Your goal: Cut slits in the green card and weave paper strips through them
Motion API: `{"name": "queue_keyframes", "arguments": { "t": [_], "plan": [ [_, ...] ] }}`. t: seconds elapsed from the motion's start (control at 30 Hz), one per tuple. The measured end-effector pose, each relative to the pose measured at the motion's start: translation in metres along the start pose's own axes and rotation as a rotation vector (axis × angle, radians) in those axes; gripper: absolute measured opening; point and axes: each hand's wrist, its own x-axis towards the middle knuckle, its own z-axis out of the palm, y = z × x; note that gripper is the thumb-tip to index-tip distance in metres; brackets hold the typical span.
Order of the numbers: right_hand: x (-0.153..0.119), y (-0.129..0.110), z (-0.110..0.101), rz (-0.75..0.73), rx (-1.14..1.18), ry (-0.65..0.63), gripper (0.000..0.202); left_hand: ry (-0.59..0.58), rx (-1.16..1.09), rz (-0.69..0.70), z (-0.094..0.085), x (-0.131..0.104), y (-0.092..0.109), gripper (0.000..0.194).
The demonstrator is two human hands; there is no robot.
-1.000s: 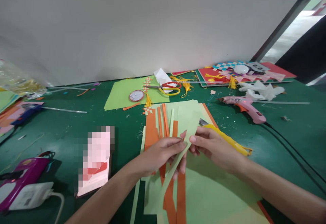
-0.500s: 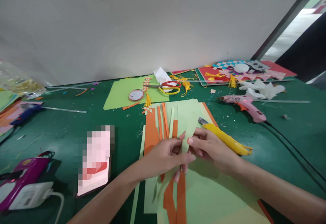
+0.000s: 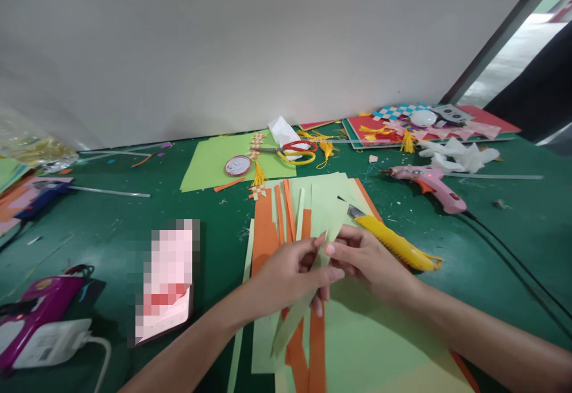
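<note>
A pale green paper strip (image 3: 295,321) runs slantwise through both hands, its lower end hanging over the papers. My left hand (image 3: 297,271) is closed on the strip, thumb across it. My right hand (image 3: 357,253) pinches the strip's upper part between thumb and fingers. Beneath them lie pale green sheets (image 3: 379,333) and several orange strips (image 3: 317,345). Just beyond my right hand rests a yellow utility knife (image 3: 397,244), its blade toward the upper left.
A phone (image 3: 167,280) lies left of the papers. Red and yellow scissors (image 3: 297,153) rest on green paper farther back. A pink glue gun (image 3: 431,184) lies at right, a purple device (image 3: 49,309) at lower left, and red boards (image 3: 496,119) at back right.
The strip has tilted further, its lower end now showing more clearly over the papers. Both hands have barely moved, and the view has shifted slightly.
</note>
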Motion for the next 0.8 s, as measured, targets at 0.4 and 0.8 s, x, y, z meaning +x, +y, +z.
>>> {"name": "queue_keyframes", "arguments": {
  "t": [0.4,0.8],
  "plan": [
    [-0.003,0.008,0.006,0.010,0.016,0.025,0.041,0.016,0.104,-0.019,0.002,0.001,-0.012,0.031],
    [0.002,-0.003,-0.001,-0.072,0.016,0.063,0.038,-0.020,0.169,-0.053,0.003,-0.002,-0.002,0.039]
  ]
}}
